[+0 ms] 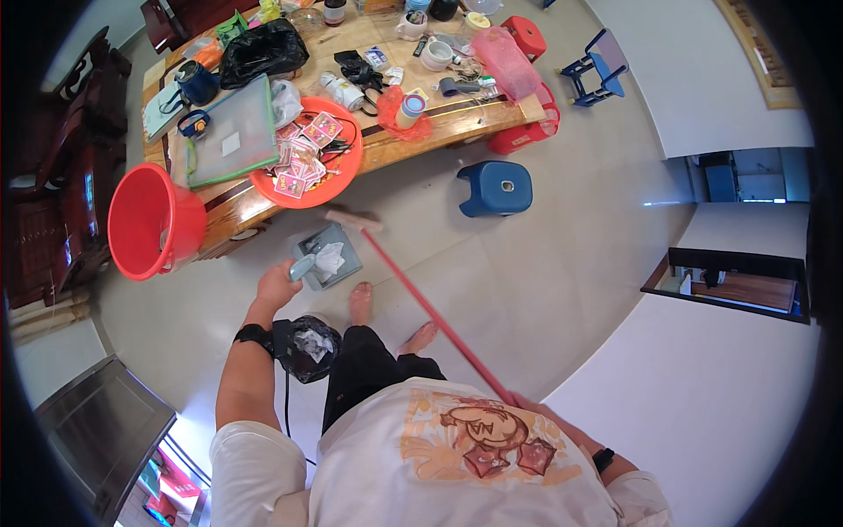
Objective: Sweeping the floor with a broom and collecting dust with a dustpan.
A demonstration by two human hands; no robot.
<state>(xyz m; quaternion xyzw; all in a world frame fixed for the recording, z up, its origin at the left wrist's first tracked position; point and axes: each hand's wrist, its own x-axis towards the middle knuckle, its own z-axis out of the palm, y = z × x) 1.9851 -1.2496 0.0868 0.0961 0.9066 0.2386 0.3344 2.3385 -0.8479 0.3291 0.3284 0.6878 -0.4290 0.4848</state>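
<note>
My left hand point(279, 284) is closed around the upper end of the grey dustpan's handle point(303, 267). Crumpled white paper point(330, 257) lies in or over the dustpan's pan point(352, 249), partly behind the handle. Low on the right, my right hand point(523, 400) grips the red pole of a broom point(425, 303); my fingers are partly hidden. The broom's pale head point(354, 220) rests on the floor beside the dustpan, near the table's edge. A bin lined with a black bag point(332, 365) stands below my left hand, with crumpled white waste point(313, 344) inside.
A cluttered wooden table point(388, 145) spans the top, bearing a red tray point(342, 181) of cards. A red bucket point(137, 224) stands at its left corner. A blue stool point(495, 190) is on the floor ahead, a small blue chair point(596, 79) farther right. My bare feet point(361, 304) are near the dustpan.
</note>
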